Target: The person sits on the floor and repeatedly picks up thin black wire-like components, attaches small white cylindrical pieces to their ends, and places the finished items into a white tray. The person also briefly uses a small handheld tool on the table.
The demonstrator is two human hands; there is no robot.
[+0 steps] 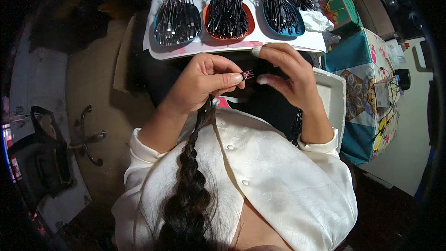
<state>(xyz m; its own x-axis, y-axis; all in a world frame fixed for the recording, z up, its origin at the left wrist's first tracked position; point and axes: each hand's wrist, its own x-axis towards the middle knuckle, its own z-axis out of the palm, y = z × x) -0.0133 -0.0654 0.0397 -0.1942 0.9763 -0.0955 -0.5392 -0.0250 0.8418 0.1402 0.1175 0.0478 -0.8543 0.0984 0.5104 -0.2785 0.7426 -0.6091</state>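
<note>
Several wires (248,74) between left fingers (227,81)

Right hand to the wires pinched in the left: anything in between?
Nothing visible. The right hand, thumb and fingers parted, faces the wires, whose ends stick out past the left hand's fingertips.

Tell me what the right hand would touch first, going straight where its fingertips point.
Probably the splayed, thin pinkish-red wire ends pinched in the left hand; depth is unclear, so it might pass by.
</note>
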